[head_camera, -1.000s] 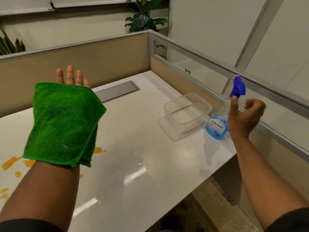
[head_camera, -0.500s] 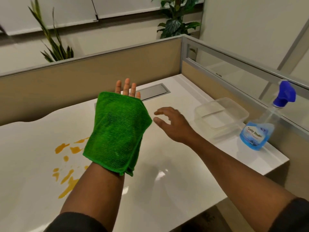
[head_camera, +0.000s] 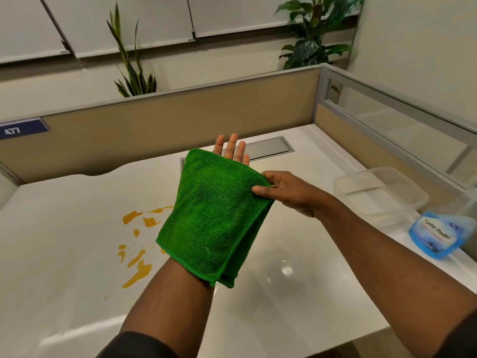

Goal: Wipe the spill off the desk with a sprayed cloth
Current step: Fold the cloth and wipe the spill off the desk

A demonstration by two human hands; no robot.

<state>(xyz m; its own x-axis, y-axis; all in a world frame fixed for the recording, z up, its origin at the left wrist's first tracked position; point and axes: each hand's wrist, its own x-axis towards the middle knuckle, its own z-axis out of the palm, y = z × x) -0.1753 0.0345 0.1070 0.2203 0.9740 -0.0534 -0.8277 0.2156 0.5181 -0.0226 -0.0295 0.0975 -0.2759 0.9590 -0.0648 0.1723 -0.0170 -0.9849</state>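
A folded green cloth [head_camera: 214,215] lies draped over my left hand [head_camera: 231,149], which is held flat, palm up, above the white desk [head_camera: 64,293]; only the fingertips show past the cloth. My right hand [head_camera: 286,192] pinches the cloth's right edge between thumb and fingers. An orange spill [head_camera: 136,244] is splashed on the desk, to the left of and below the cloth. The blue spray bottle [head_camera: 438,235] stands at the desk's right edge, its top cut off by the frame.
A clear plastic container [head_camera: 379,195] sits on its lid at the right, behind the bottle. A grey cable hatch [head_camera: 268,148] is set in the desk's far side. Beige partition panels [head_camera: 154,130] wall the back and right. The desk's front edge drops off at lower right.
My right hand let go of the spray bottle, crossed left and took hold of the cloth's right edge. The view has turned left, showing more of the spill.
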